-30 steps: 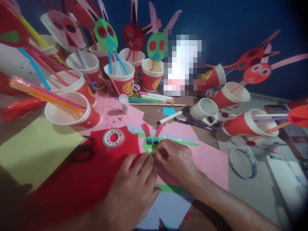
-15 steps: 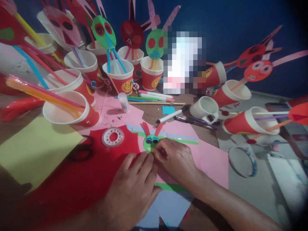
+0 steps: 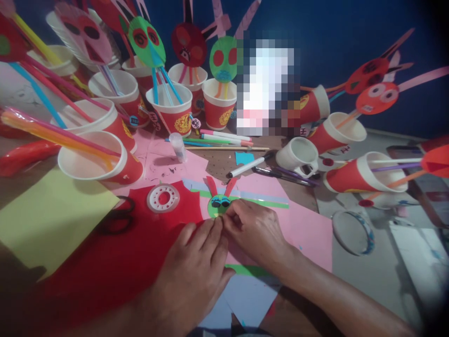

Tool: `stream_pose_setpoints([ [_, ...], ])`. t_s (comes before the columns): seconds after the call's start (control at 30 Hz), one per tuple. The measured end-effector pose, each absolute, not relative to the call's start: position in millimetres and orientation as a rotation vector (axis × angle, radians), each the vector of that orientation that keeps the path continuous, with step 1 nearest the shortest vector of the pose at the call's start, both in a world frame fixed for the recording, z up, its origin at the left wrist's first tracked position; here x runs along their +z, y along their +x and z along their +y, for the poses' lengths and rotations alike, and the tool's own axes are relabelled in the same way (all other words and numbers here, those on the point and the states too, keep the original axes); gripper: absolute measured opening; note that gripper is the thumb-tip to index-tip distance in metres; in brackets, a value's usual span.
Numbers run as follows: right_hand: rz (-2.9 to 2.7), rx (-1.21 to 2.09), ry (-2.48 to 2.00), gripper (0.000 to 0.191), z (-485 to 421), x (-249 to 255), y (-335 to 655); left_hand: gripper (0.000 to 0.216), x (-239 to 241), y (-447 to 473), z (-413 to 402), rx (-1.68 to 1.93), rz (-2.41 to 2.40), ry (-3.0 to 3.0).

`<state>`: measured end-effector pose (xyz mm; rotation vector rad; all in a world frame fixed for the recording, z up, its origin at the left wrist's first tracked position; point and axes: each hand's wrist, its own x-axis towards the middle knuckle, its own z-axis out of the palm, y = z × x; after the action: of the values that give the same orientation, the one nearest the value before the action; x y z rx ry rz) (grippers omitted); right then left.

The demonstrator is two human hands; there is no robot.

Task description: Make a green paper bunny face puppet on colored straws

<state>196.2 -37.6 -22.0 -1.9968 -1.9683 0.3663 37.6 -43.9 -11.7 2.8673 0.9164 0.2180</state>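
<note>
A small round green paper face (image 3: 213, 209) with red paper ears and blue-and-black eyes lies on the pink paper (image 3: 308, 238). My left hand (image 3: 198, 262) rests flat, fingers stretched out, its fingertips at the face's lower edge. Closed in a pinch, my right hand (image 3: 254, 229) covers the lower right of the face. Whatever is between its fingertips is hidden. Left of the face, a white tape roll (image 3: 153, 200) lies on red paper (image 3: 185, 196). Scissors (image 3: 117, 224) with dark handles sit partly on that red sheet.
Red-and-white paper cups (image 3: 101, 171) with straws and paper faces stand at the back and sides. Several markers (image 3: 224, 136), a small clear tube (image 3: 178, 149), a black-capped white marker (image 3: 245, 167) and a white mug (image 3: 298, 154) lie beyond my hands. Yellow paper (image 3: 52, 210) is at left, a ring-shaped roll (image 3: 368, 234) at right.
The view has shifted slightly, so everything sits a little higher and further left. Both hands stay at the green face, with little visible movement.
</note>
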Motion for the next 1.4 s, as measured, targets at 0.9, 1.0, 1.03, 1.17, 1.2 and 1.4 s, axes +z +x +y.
stream_pose_setpoints([
  [0.9,-2.357,0.153,-1.536,0.022,-54.1,-19.9,221.7,0.034,-9.7,39.7,-41.5,0.211,0.906,2.889],
  [1.0,-2.428,0.084,-1.546,0.022,-55.2,-23.0,221.7,0.033,-8.5,39.2,-39.7,0.226,0.913,2.879],
  [1.03,-2.441,0.073,-1.555,0.021,-55.1,-23.3,221.6,0.033,-7.5,38.8,-38.6,0.235,0.914,2.870],
  [1.17,-2.465,0.083,-1.571,0.020,-54.0,-21.8,220.6,0.035,-2.2,36.5,-34.5,0.269,0.897,2.805],
  [1.2,-2.465,0.087,-1.572,0.020,-53.7,-21.4,220.4,0.035,-1.2,36.0,-34.0,0.282,0.897,2.799],
  [1.4,-2.469,0.089,-1.587,0.019,-53.8,-21.9,219.9,0.035,-0.5,35.7,-33.9,0.293,0.935,2.793],
])
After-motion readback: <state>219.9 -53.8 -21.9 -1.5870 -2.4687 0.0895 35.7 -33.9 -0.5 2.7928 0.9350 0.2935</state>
